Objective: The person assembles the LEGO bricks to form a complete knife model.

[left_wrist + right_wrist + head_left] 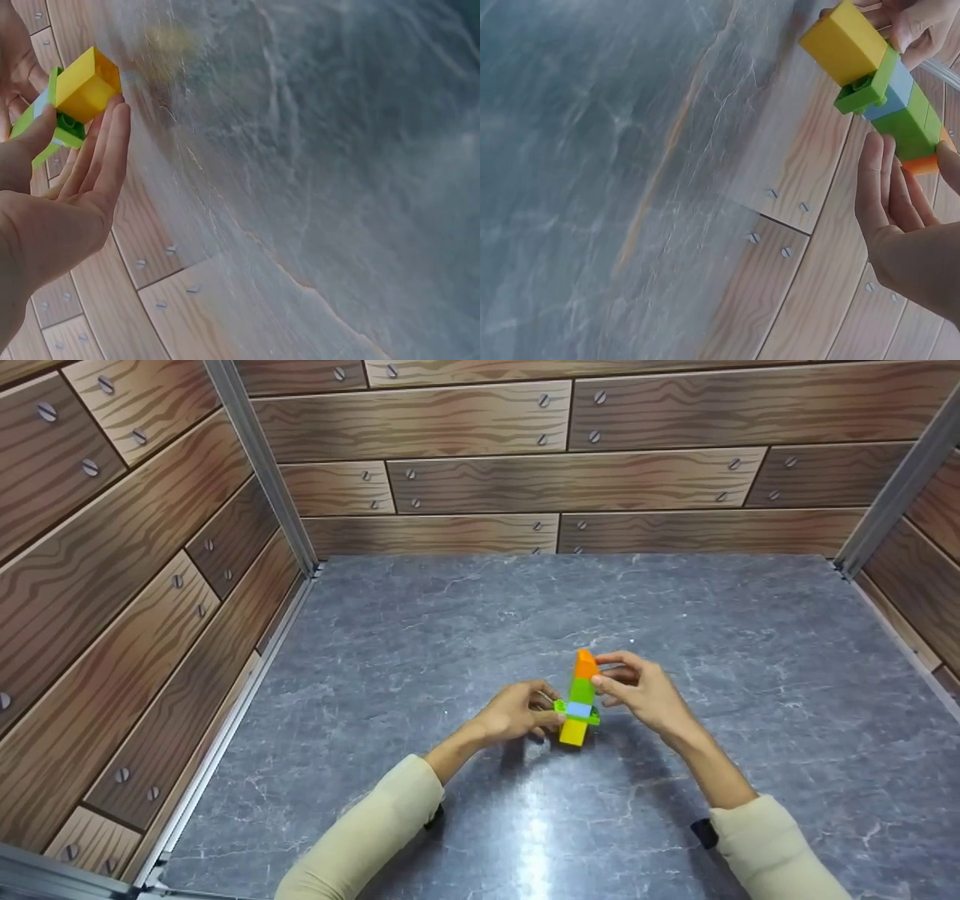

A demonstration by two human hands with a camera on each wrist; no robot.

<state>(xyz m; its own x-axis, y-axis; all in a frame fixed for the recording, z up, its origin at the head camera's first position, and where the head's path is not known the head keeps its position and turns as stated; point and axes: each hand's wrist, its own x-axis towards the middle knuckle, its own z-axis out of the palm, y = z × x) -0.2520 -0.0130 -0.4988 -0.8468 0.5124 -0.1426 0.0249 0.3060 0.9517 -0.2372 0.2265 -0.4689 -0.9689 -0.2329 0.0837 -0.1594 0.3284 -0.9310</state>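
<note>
A tower of toy building bricks is held between both hands, its yellow reflection lying apart from it in the left wrist view. From the top it has an orange sloped brick (pixel 586 664), green bricks (pixel 581 690), a light blue brick (pixel 578 709), a crosswise green plate (pixel 864 91) and a yellow brick (pixel 88 84). My left hand (pixel 517 710) grips the lower part near the plate and the yellow brick, thumb on the near side. With thumb and fingertips, my right hand (pixel 651 697) pinches the orange brick at the upper end.
Beneath the hands spreads a grey marbled tabletop (pixel 420 615). Wood-patterned walls (pixel 465 484) with metal corner posts (pixel 262 457) enclose it at the back and both sides.
</note>
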